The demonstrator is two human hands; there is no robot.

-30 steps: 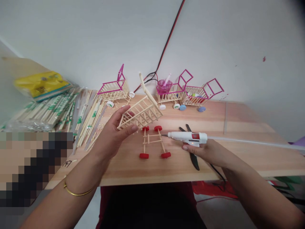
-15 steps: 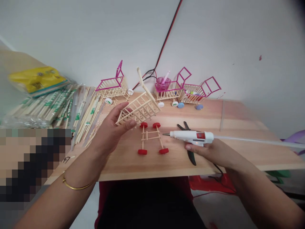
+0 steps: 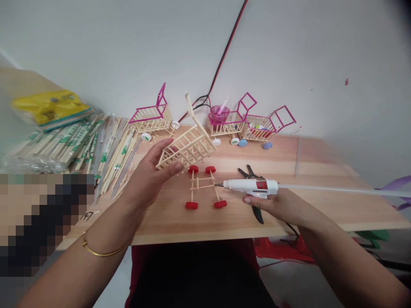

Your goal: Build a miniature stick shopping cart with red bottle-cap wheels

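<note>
My left hand (image 3: 157, 167) is closed on a small cart basket (image 3: 189, 147) built from thin wooden sticks, tilted above the table with its handle upward. In my right hand (image 3: 266, 203) is a white glue gun (image 3: 247, 186), with a long clear glue stick (image 3: 321, 189) running out of its back. Its nozzle points left, at the right axle of a stick wheel frame (image 3: 204, 185). This frame stands on the table and has red caps (image 3: 192, 205) as wheels. Whether the nozzle touches the wood I cannot tell.
Pliers (image 3: 257, 211) with dark handles lie partly under the glue gun. Finished purple-rimmed carts (image 3: 150, 117) line the wall, one bearing a pink cup (image 3: 220, 114). Wrapped chopsticks (image 3: 64, 143) and a yellow packet (image 3: 53, 107) are piled at left. The wooden table's (image 3: 160, 231) front edge is near my body.
My right hand has moved the glue gun left and slightly down, bringing its nozzle to the wheel frame's right axle. My left hand holds the basket almost still.
</note>
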